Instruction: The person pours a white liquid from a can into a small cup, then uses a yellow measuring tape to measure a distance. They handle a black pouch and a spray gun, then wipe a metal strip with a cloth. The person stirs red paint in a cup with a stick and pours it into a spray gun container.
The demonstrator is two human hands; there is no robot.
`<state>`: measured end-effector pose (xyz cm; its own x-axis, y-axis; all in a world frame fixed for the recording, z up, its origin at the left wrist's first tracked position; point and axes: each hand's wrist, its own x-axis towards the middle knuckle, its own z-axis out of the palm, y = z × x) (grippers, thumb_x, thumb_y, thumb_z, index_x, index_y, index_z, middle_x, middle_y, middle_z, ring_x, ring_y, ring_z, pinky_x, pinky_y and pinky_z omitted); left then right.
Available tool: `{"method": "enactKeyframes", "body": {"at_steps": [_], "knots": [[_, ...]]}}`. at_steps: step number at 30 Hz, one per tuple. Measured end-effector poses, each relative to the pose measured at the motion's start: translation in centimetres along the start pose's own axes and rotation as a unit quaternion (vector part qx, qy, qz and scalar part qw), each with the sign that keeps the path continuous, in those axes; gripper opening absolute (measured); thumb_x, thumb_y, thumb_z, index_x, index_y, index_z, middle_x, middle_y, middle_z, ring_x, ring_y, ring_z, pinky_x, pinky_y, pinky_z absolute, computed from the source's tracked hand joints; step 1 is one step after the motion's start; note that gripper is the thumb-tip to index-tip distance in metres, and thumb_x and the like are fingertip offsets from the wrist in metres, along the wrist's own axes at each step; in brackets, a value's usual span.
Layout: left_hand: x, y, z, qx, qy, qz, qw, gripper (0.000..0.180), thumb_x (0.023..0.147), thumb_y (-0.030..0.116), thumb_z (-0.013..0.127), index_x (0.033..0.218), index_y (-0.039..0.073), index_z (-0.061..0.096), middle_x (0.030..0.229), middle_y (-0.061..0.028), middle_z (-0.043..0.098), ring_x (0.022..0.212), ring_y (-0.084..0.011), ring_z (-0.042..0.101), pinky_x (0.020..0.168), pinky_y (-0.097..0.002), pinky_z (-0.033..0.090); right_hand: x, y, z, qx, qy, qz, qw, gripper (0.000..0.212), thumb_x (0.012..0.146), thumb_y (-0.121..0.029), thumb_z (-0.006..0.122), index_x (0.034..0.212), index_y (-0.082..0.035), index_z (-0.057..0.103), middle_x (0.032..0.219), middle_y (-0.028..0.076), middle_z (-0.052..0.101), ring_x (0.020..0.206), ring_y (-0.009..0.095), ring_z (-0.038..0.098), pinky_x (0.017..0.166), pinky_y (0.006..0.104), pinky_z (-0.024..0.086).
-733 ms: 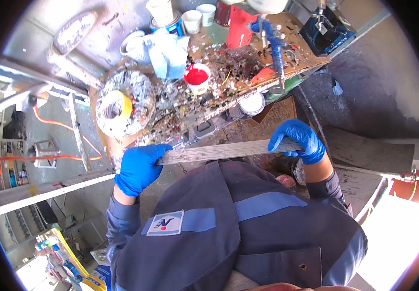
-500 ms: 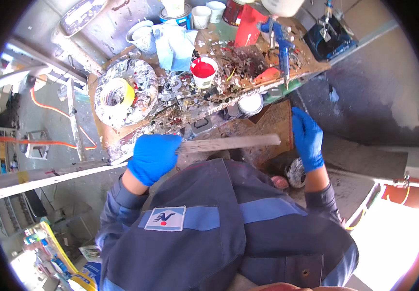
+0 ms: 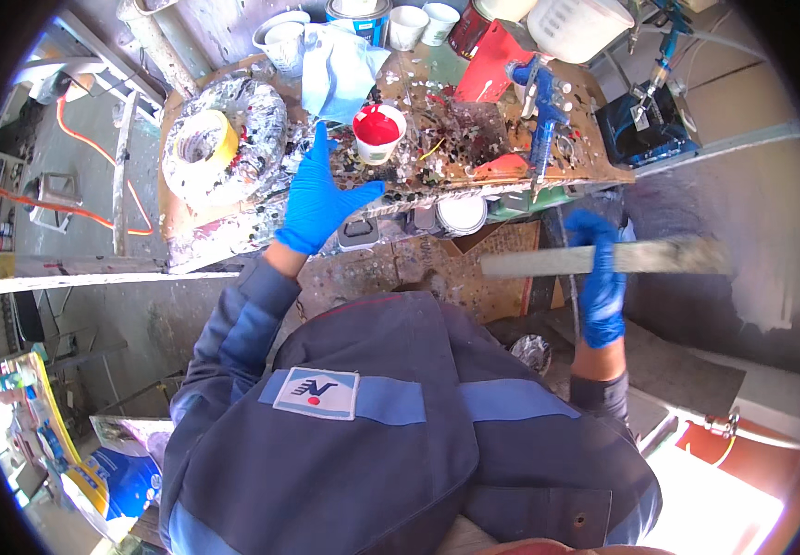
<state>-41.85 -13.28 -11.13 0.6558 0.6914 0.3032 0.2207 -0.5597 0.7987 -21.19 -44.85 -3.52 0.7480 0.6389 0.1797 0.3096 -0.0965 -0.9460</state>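
Observation:
My left hand [image 3: 318, 205], in a blue glove, reaches over the front of the paint-spattered bench with thumb and fingers spread, holding nothing. Just right of its fingertips stands a white cup [image 3: 372, 153] with bright red paint inside. A light blue cloth [image 3: 337, 74] lies behind the fingertips. My right hand [image 3: 601, 291], gloved as well, is closed around a long, flat, greyish strip [image 3: 673, 257], apparently wood. That strip is held roughly level in front of the bench at the right, its ends sticking out on both sides of the fist and slightly blurred.
At the bench's left, a yellowish tape roll [image 3: 229, 148] lies on a paint-crusted round object [image 3: 266, 116]. White cups [image 3: 407, 30], paint cans [image 3: 374, 28] and a red piece [image 3: 494, 65] line the back. A blue spray gun [image 3: 543, 102] hangs over the right front edge.
My left hand has let go of the strip and moved up toward the red paint cup, opening. My right hand, open before, now grips the strip, which has shifted right.

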Motion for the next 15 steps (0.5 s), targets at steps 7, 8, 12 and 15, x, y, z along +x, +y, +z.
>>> {"method": "enactKeyframes", "body": {"at_steps": [7,8,12,15], "knots": [[3.4,-3.5,7.2,0.020,0.119,0.008,0.993,0.079,0.063,0.050,0.086,0.119,0.000,0.061,0.103,-0.0167,0.070,0.092,-0.0311,0.069,0.079,-0.0392,0.054,10.9,-8.0,2.8,0.060,-0.177,-0.155,0.970,0.022,0.098,-0.018,0.058,0.111,-0.002,0.064,0.095,0.008,0.067,0.076,0.011,0.063,0.065,0.0241,0.051],[3.6,-3.4,7.4,0.027,0.125,0.000,0.992,0.074,0.064,0.049,0.086,0.116,0.001,0.063,0.101,-0.0160,0.071,0.089,-0.0303,0.069,0.077,-0.0389,0.054,12.5,-8.1,4.1,0.060,-0.242,-0.140,0.958,0.020,0.096,-0.015,0.061,0.111,-0.003,0.066,0.097,0.008,0.068,0.078,0.011,0.064,0.067,0.0238,0.051],[3.4,-2.8,7.5,0.022,0.126,-0.034,0.991,0.062,0.067,0.046,0.084,0.111,0.006,0.068,0.095,-0.0149,0.072,0.083,-0.0285,0.071,0.073,-0.0380,0.055,18.5,-6.9,10.2,-0.065,-0.370,-0.312,0.873,0.023,0.089,-0.010,0.068,0.110,-0.001,0.069,0.098,0.007,0.070,0.089,0.015,0.066,0.079,0.0270,0.053],[3.1,-2.5,7.6,0.004,0.138,-0.026,0.990,0.060,0.069,0.047,0.082,0.114,0.010,0.068,0.094,-0.0148,0.072,0.082,-0.0293,0.071,0.072,-0.0379,0.055,20.7,-5.7,13.9,-0.099,-0.432,-0.321,0.837,0.023,0.087,-0.012,0.070,0.108,-0.002,0.071,0.100,0.008,0.071,0.092,0.016,0.067,0.083,0.0278,0.053]]}}
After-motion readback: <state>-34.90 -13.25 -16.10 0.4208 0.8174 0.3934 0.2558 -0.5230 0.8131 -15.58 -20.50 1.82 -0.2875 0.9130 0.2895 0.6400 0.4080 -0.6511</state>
